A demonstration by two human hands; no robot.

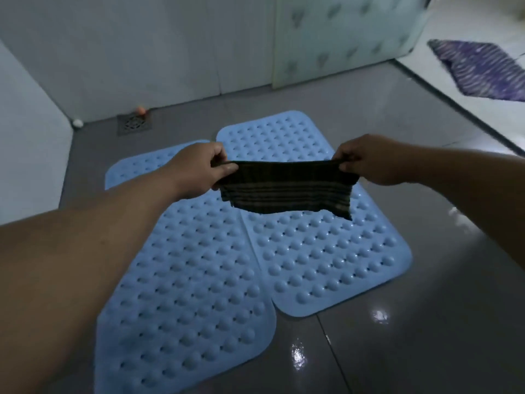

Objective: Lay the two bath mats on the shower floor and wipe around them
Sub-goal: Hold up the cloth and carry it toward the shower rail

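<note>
Now, hands: your left hand (196, 169) and right hand (369, 160) each pinch a top corner of the dark cloth (287, 189).
Mats: both blue mats (326, 257) lie flat beneath the cloth, edges touching.
Wiping: fold the cloth, then wipe the wet floor (426, 336) beside the mats without lifting their edges.

Single head-worn wide-angle view, looking forward and down, near floor (426, 322)

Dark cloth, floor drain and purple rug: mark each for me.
Dark cloth (287, 189): head view, middle of the hanging fabric.
Floor drain (133, 123): head view, centre of the grate.
Purple rug (483, 69): head view, middle of its striped surface.
</note>
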